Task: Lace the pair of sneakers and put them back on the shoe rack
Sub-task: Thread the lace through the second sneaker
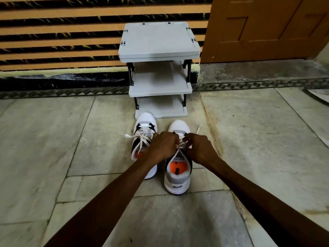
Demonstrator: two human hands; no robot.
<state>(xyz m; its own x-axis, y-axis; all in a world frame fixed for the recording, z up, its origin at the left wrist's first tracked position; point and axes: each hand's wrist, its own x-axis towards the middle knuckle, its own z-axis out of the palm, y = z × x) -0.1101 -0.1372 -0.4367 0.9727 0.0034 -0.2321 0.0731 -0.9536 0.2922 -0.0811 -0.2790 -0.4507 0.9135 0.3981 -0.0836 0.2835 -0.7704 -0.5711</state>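
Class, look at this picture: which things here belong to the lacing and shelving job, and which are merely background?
Belong to the job:
left sneaker
right sneaker
white lace
grey shoe rack
left hand
right hand

Merely background:
wooden door
striped wall
stone floor

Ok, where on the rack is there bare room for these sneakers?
All three shelves of the shoe rack look bare; the top panel too. It is crowded only on the floor in front, where the left sneaker touches the bottom shelf edge, beside the right sneaker.
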